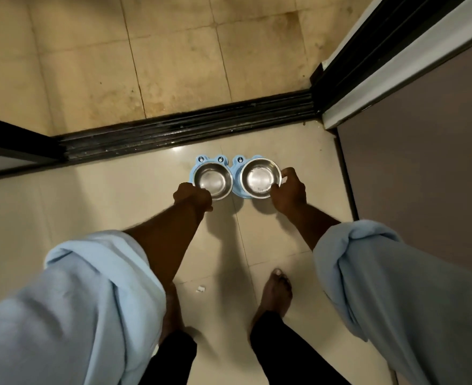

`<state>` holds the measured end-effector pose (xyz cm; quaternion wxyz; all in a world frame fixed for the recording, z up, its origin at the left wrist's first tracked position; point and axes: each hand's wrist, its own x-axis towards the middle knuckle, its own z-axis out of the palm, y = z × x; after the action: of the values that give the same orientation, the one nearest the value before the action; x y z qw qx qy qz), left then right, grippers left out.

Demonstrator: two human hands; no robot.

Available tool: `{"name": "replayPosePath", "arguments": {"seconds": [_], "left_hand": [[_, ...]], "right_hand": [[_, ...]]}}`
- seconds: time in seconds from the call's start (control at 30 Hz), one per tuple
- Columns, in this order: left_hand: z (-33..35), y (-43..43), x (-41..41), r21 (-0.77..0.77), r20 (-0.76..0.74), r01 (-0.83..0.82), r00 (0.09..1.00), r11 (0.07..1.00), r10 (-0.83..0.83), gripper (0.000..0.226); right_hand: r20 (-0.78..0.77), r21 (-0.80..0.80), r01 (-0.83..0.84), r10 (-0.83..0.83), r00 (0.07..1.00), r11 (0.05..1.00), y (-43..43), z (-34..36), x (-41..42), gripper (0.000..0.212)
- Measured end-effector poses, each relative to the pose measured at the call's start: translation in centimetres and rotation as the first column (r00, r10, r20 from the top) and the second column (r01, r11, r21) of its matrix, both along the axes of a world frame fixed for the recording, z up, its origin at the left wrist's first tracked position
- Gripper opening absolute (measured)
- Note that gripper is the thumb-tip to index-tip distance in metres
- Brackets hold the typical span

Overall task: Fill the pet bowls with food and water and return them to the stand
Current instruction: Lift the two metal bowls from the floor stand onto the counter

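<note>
Both rims gripped — left hand on left bowl, right hand on right bowl.

Glossy cream floor under me, with a glare spot near its far edge where a black sliding-door track crosses. The outer tiles beyond look dull and stained. Dark door frame at the right corner.

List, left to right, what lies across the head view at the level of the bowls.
left hand → left bowl → right bowl → right hand → grey panel. The stand spans under both bowls, so it is left out.
</note>
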<state>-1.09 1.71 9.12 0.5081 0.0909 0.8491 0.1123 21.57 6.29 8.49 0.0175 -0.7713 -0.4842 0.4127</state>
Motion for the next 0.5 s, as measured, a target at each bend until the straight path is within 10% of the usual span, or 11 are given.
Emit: {"name": "replayPosePath", "arguments": {"seconds": [0.5], "left_hand": [[34.5, 8.2, -0.6, 0.153, -0.107, 0.252, 0.965, 0.956, -0.237, 0.044]], "right_hand": [[-0.179, 0.143, 0.226, -0.200, 0.963, 0.963, 5.2, 34.6, -1.0, 0.030]]}}
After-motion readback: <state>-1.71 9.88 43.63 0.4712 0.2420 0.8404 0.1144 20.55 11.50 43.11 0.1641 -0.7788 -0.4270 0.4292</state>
